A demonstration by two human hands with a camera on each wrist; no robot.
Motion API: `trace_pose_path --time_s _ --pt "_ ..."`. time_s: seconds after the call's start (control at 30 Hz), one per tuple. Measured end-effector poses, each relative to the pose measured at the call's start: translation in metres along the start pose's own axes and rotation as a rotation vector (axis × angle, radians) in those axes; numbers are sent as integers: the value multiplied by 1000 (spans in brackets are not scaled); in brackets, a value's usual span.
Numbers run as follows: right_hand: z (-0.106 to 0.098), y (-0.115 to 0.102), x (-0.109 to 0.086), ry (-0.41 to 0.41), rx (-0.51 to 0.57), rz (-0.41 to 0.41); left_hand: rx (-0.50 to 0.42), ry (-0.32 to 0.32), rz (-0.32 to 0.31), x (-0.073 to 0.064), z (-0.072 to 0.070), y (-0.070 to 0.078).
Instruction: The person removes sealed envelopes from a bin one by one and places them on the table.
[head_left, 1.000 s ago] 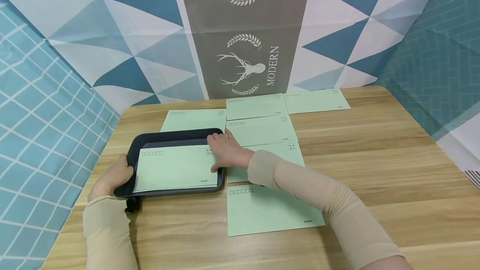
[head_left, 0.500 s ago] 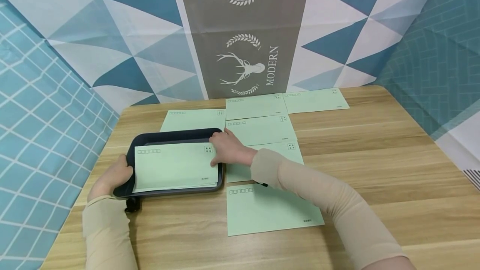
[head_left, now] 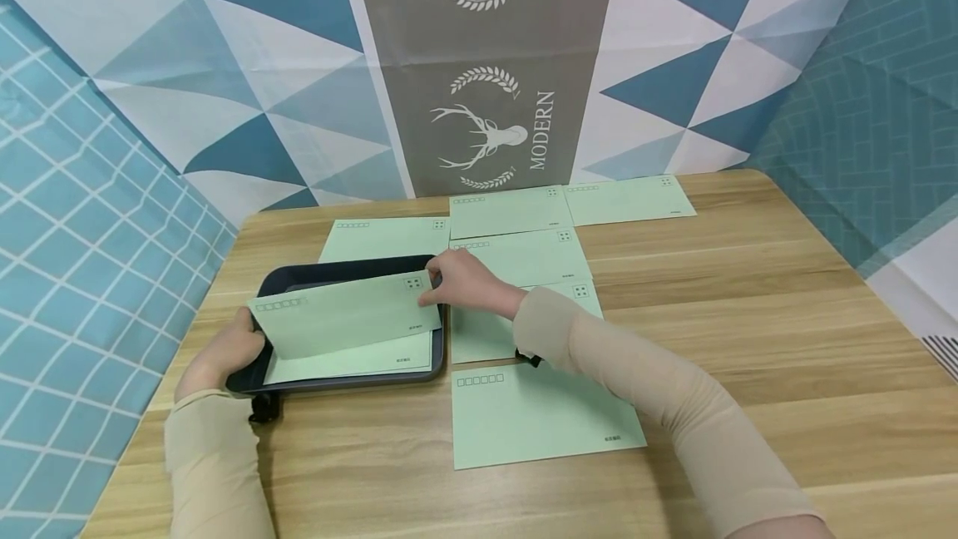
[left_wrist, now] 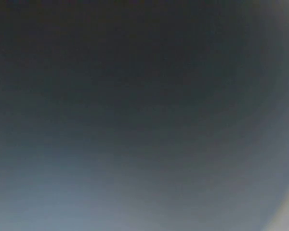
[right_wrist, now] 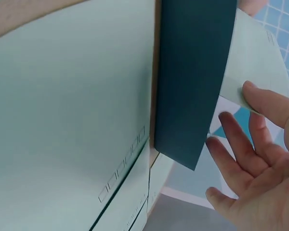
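A dark shallow tray (head_left: 352, 264) sits at the left of the table in the head view. My left hand (head_left: 224, 352) grips its left end. Between thumb and fingers my right hand (head_left: 475, 283) pinches the right edge of a pale green envelope (head_left: 344, 318), which is tilted up over the tray. Beneath it another green envelope (head_left: 374, 363) lies in the tray. From the right wrist view, the thumb of my right hand (right_wrist: 269, 187) presses on the held envelope (right_wrist: 253, 57) near its corner. The left wrist view is dark and blurred.
Just right of the tray, several green envelopes lie in a column, the nearest envelope (head_left: 546, 422) at the front. One envelope (head_left: 632, 200) lies at the back right; another envelope (head_left: 385, 239) shows behind the tray. A patterned cloth (head_left: 486, 65) hangs along the table's back edge.
The top envelope has been lifted off the one beneath and now tilts up, its right edge in my right hand. The left hand and tray have stayed in place.
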State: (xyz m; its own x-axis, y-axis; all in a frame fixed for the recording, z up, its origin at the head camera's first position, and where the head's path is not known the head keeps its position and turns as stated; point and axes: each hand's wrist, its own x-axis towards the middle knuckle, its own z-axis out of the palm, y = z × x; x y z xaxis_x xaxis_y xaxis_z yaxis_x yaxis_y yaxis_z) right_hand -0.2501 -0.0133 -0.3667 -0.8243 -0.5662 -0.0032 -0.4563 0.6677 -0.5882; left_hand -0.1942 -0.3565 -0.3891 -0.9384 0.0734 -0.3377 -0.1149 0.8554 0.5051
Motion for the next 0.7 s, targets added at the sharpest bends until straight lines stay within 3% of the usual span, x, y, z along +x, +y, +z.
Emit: trace_pose_path --time_s 0.33,0.7 --pt "-8 6 1 40 105 -39 22 -16 -64 3 -2 0" --pt "-18 10 -3 140 312 -29 41 3 -1 1 -1 -1"
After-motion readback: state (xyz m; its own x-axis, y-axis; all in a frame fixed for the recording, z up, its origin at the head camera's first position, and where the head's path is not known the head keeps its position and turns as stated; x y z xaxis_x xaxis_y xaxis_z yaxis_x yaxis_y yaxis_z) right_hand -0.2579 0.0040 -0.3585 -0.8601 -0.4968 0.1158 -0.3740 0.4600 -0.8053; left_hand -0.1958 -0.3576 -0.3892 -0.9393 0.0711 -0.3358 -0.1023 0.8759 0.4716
